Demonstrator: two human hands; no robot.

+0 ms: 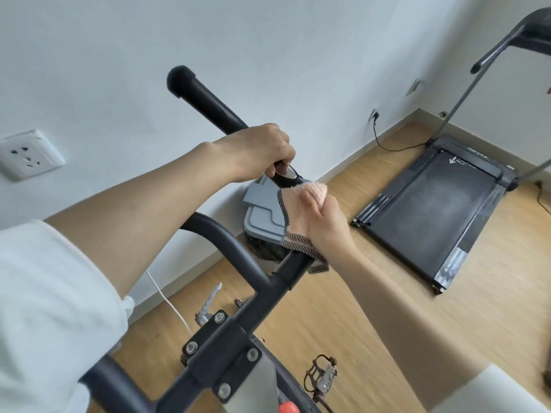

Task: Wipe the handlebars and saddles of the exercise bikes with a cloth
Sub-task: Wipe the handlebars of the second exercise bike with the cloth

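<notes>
Sleeve, handlebar, cloth; lidded bin beyond.

The handlebar crosses the frame centre; socket on the wall at left; treadmill on the floor at right.

A: What's over by the wall?
B: A black flat-decked treadmill on the pale wooden floor, with a thin black cord running up to a plug in the white wall.
A: And nearer?
B: A grey plastic lidded bin at the wall's foot, a white cable trailing near it, and a white square wall socket far left.
</notes>
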